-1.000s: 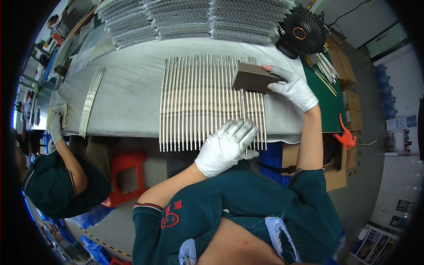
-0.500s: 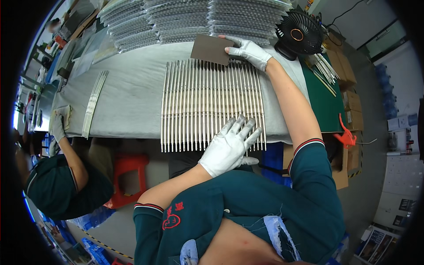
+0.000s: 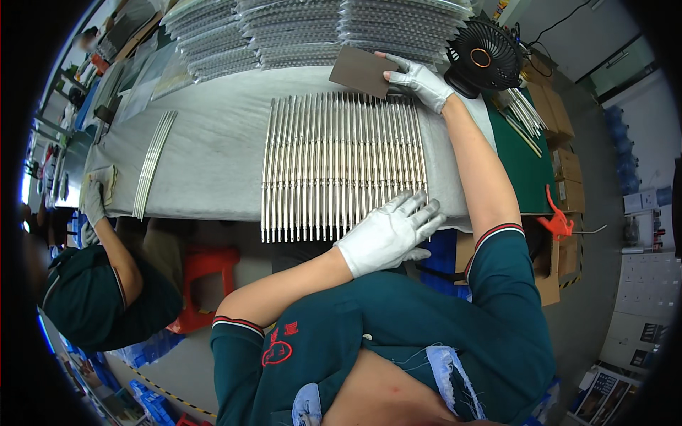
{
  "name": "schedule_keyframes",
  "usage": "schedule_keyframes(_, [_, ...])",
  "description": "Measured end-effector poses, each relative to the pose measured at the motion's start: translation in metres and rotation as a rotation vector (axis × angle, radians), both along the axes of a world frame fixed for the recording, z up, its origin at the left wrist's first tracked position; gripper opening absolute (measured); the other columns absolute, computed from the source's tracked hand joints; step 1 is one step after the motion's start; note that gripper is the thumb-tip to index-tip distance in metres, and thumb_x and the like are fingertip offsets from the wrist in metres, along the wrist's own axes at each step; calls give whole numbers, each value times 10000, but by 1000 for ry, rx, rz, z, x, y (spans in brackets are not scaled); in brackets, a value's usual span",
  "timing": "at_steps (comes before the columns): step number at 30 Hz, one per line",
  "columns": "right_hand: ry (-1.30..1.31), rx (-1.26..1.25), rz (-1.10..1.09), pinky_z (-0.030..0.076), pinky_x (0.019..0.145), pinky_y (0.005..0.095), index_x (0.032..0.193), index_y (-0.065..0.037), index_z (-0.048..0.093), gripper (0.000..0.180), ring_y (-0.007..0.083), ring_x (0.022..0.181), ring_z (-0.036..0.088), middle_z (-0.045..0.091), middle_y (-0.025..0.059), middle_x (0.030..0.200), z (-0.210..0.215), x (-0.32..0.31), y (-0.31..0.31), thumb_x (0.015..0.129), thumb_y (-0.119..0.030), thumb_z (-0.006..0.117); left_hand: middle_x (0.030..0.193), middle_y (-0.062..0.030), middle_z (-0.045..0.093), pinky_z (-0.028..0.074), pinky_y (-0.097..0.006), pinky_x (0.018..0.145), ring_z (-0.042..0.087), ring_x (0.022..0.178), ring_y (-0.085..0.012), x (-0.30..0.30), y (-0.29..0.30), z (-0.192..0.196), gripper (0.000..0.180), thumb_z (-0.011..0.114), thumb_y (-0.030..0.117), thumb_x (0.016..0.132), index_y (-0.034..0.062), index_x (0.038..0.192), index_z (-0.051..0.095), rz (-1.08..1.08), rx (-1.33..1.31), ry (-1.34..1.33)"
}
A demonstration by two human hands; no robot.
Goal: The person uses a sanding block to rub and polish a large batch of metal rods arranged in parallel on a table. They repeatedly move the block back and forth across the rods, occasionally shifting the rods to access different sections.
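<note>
Many slim metal rods (image 3: 320, 153) lie side by side in a flat row on the grey cloth of the table, their near ends reaching past its front edge. My left hand (image 3: 387, 234), in a white glove with greyed fingertips, rests over the near right end of the row with its fingers stretched out. At the far right end of the row, my right hand (image 3: 423, 82) pinches a thin dark brown rectangular plate (image 3: 361, 71) by its right side. This glove leaves the thumb and a fingertip bare. The plate is tilted just beyond the rods' far ends.
Stacked bubble-wrapped packs (image 3: 291, 35) stand behind the rods, with a black fan (image 3: 483, 57) to their right. More rods (image 3: 524, 113) lie on a green mat (image 3: 522, 167). A small bundle of rods (image 3: 155, 163) lies left, near a co-worker's gloved hand (image 3: 94, 202).
Both my hands have shifted right, the right one carrying the brown plate along. My left hand now covers the row's right-hand corner. The rods stay nearly in place.
</note>
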State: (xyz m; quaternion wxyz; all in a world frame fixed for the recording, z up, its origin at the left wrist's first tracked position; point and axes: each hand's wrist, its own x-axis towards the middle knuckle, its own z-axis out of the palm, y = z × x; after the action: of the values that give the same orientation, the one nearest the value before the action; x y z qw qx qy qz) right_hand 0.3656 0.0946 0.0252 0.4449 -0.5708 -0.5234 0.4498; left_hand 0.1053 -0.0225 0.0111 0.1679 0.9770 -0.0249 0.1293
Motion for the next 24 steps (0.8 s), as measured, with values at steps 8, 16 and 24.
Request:
schedule_keyframes(8, [46,-22,37,372,1118,293,1492,-149,450,702,176,1281,520,548,81,1417,-10,12,-5,884,-368,724,1424,-149,481,339,-460,1147,455,1340,-354,22,-7,-21,722,623,493,868,41,1410,472,-47,47,-4])
schedule_keyframes(16, [-17,27,87,372,1112,302,1455,-147,505,683,179,1269,536,593,85,1376,-5,-20,21,861,-378,749,1407,-138,508,344,-465,1142,451,1345,-349,-8,8,1,722,606,525,872,63,1412,477,1,32,49])
schedule_keyframes(24, [-50,57,50,411,1066,282,1457,-140,503,661,155,1242,557,601,82,1359,-11,-23,25,871,-316,753,1434,-141,494,381,-503,1107,443,1345,-374,-38,24,-2,817,680,559,794,116,1443,455,160,49,83])
